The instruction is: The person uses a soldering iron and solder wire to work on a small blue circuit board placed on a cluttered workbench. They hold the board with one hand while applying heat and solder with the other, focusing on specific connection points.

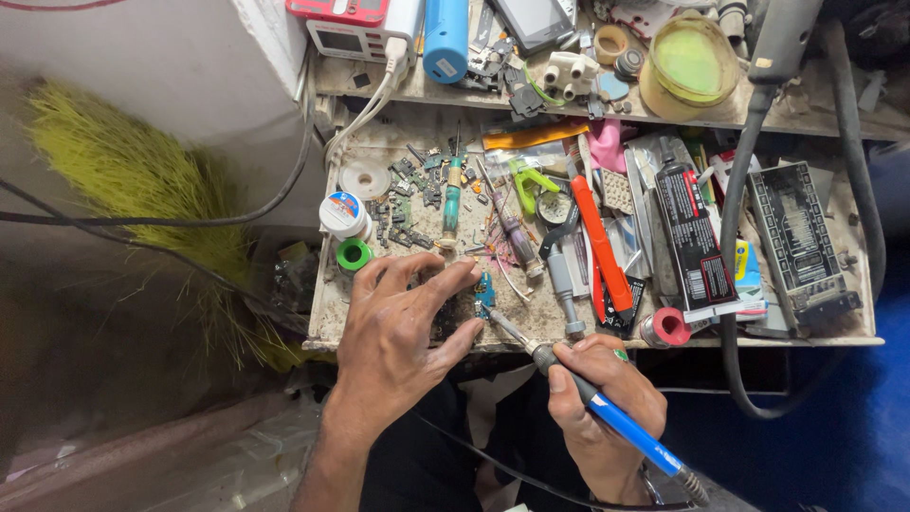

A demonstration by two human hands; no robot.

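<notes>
My right hand [602, 403] grips a blue-handled soldering iron [621, 431] like a pen, its metal tip reaching up-left to a small blue circuit board [484, 292] on the bench. My left hand [403, 327] rests on the bench's front edge with its fingers spread, fingertips pressing on or beside that small board. The part of the board under my fingers is hidden. A dark cable runs from the iron's rear toward the bottom of the view.
The cluttered bench [327, 327] carries tape rolls [353, 253], a green-handled screwdriver [452, 194], an orange tool [599, 248], a black tube [690, 237], green tweezers and loose boards. A shelf above holds a blue cylinder [445, 38] and a yellow-lidded jar [690, 62]. A thick grey hose [735, 237] hangs at right.
</notes>
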